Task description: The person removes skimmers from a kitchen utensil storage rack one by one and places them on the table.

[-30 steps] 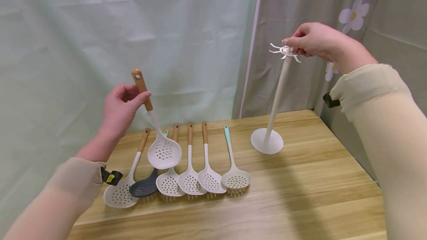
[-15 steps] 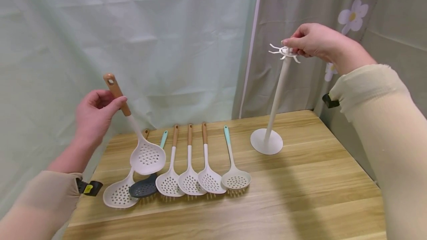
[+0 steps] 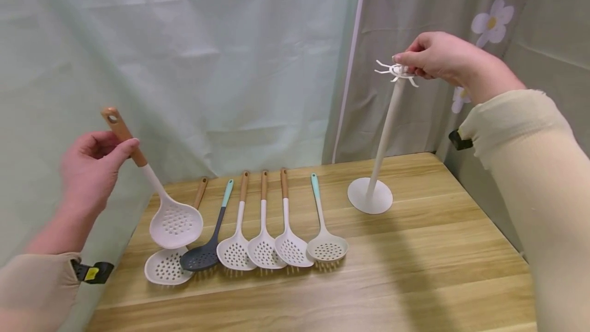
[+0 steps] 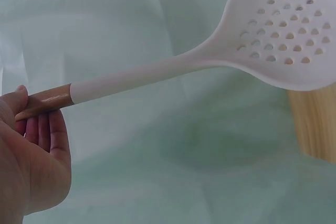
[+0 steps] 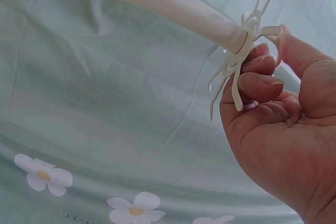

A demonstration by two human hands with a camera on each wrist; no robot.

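Wooden handle of white slotted spoon point(image 3: 159, 204) pinched in left hand point(image 3: 89, 168), bowl hanging low over bench point(image 3: 415, 270) edge, above spoon row point(image 3: 258, 240). Right hand point(image 3: 438, 60) grips hook crown point(image 3: 396, 71) of rack, prob. steadying the stand.

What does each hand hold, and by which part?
Left hand: a skimmer, by its wooden handle. Right hand: the stand, by its hook ring at the top.
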